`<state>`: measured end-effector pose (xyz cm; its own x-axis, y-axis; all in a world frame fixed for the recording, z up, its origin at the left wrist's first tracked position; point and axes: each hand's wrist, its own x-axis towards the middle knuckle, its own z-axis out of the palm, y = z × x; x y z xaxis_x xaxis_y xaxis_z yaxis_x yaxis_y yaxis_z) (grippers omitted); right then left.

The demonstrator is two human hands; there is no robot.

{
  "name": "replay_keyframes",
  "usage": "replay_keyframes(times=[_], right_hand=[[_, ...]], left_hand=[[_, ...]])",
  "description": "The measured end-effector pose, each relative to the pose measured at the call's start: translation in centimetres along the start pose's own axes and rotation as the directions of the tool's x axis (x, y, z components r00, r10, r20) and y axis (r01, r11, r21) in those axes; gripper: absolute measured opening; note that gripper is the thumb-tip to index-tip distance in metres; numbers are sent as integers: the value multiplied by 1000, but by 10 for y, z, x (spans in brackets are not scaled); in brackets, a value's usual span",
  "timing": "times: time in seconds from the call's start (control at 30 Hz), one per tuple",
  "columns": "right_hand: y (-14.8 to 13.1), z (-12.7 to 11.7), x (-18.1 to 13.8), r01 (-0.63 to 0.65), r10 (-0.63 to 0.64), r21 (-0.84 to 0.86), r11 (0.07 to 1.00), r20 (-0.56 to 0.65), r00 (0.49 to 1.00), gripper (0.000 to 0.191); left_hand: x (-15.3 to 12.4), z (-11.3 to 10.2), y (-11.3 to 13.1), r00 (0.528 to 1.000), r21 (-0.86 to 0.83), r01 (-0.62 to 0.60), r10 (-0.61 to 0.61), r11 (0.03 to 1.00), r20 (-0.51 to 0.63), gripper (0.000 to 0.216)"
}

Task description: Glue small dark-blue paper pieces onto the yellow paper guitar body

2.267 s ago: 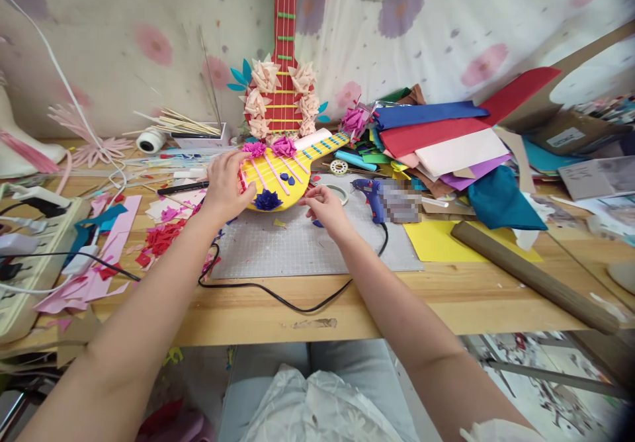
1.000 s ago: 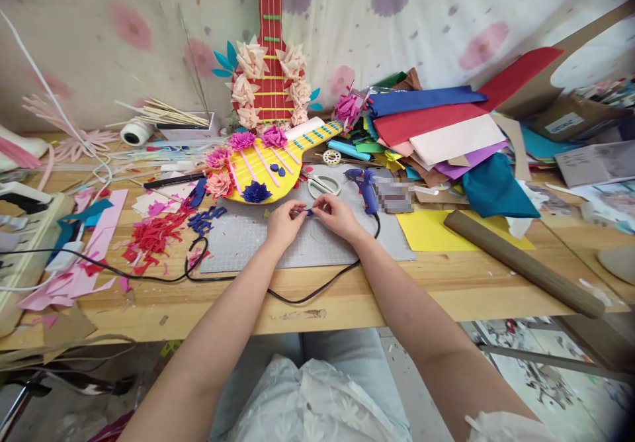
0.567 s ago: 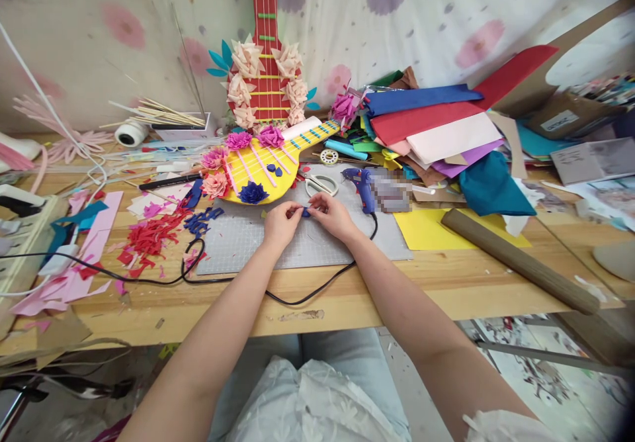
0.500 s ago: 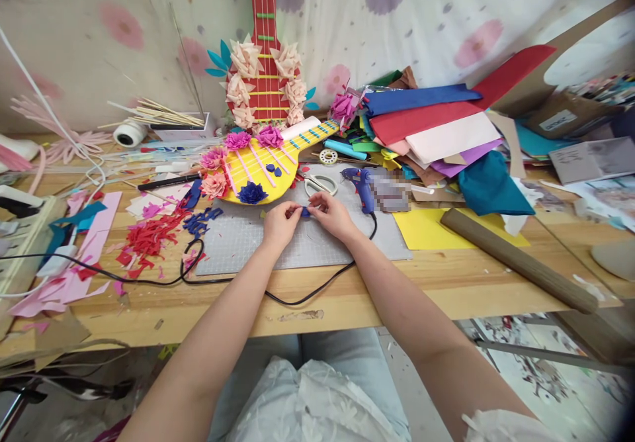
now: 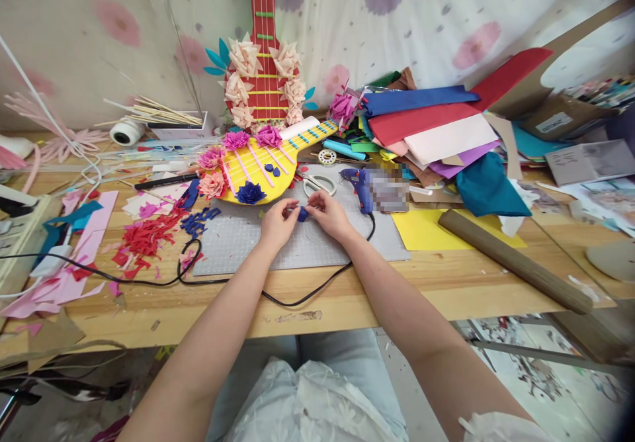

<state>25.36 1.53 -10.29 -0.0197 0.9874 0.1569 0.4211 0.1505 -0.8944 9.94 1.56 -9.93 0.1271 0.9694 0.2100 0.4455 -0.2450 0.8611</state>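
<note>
Between my fingertips is a small dark blue paper piece [image 5: 302, 214], pinched from both sides above the grey cutting mat [image 5: 233, 250]. My left hand [image 5: 278, 221] grips its left edge, and my right hand [image 5: 327, 214] holds the right edge. Just behind them lies a pair of scissors [image 5: 322, 182] with pale handles. A yellow paper guitar [image 5: 262, 171] with pink strips, magenta flowers and a dark blue flower [image 5: 250, 192] rests beyond my left hand. Two loose-looking blue petals [image 5: 272, 170] sit on its face. To the right lies a blue glue gun [image 5: 363, 187].
A red guitar [image 5: 264, 91] with cream flowers stands against the curtain. Coloured paper sheets [image 5: 431, 128] are piled at back right, near a brown roll [image 5: 516, 260]. Red scraps [image 5: 149, 233] lie left. A black cable [image 5: 317, 296] crosses the table in front of the mat.
The blue paper piece has turned slightly between my fingers and shows more of its surface. Both hands stay in nearly the same place; the whole view has shifted a little.
</note>
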Motion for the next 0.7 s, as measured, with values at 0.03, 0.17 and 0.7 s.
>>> replay_keyframes(times=[0.03,0.17,0.7], right_hand=[[0,0,0,4,-4,7,1000,2,1000,16],[0,1,-1,19,-18,16,1000,-7,1000,17],[3,-2,-1,-40,44,61,997,-63,997,19]], left_hand=[[0,0,-1,1000,-20,7,-6,1000,14,23],[1,1,-3,1000,-29,27,-27,999,9,21],[-2,0,5,999,174,-33,35,984,-6,18]])
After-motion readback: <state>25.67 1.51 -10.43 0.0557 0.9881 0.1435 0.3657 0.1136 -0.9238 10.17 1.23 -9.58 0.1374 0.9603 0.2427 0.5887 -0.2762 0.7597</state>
